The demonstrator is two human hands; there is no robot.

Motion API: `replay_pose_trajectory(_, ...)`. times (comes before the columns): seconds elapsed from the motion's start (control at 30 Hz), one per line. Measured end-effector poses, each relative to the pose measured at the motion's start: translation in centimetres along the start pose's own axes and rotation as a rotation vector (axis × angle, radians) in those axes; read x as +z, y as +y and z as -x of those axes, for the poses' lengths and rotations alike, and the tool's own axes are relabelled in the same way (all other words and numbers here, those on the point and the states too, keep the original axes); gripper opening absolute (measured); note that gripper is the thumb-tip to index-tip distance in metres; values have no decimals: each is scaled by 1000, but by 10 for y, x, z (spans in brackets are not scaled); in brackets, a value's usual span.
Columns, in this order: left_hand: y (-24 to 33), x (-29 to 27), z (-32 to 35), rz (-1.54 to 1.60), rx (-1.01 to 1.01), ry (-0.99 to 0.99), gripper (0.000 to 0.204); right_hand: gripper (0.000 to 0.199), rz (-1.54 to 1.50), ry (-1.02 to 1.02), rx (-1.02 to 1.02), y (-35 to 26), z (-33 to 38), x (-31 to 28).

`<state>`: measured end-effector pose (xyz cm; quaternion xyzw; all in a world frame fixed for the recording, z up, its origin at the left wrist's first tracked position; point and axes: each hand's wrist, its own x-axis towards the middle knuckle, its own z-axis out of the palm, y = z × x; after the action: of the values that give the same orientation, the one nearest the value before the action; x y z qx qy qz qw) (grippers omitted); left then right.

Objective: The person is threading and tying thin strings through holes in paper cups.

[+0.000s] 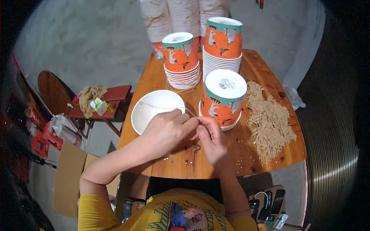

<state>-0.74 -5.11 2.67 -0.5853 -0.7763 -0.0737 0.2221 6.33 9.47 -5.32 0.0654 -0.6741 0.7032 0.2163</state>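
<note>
My left hand [169,130] and my right hand [212,141] meet over the near middle of the table, fingers pinched close together. Between them is a thin pale string [163,107]. One length of it trails left across the white bowl-like paper bucket [140,117], whose pale inside faces me. My left hand covers this bucket's near right edge. Just beyond my right hand stands a short stack of upside-down orange paper buckets [221,106] with a green band and white base. Fingertip detail is partly hidden by the left hand.
The wooden table [177,169] also bears two taller upside-down bucket stacks [181,56] [223,40] and a heap of tan strings [271,125] on the right. Wrapped bucket stacks [185,19] stand behind. At left are a red bench [117,92] and a cardboard box [69,179].
</note>
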Motion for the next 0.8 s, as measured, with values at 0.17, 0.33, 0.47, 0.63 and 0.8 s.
replay_pose_trajectory(0.17, -6, 7, 5, -90, 50, 2, 15, 16, 105, -60, 4, 24, -1, -8)
replay_pose_trajectory(0.33, -14, 3, 21, 114, -144, 37, 12, 9, 60, -40, 104, 16, -3, -7)
replay_pose_trajectory(0.47, -19, 7, 39, 581, -641, -48, 17, 12, 269, 101, -37, 18, 3, 12)
replay_pose_trajectory(0.63, -14, 11, 39, 727, -741, -101, 21, 13, 117, 124, 70, 35, 3, 26)
replay_pose_trajectory(0.8, -5, 18, 37, 369, -279, 99, 27, 15, -191, 59, 342, 16, 3, 26)
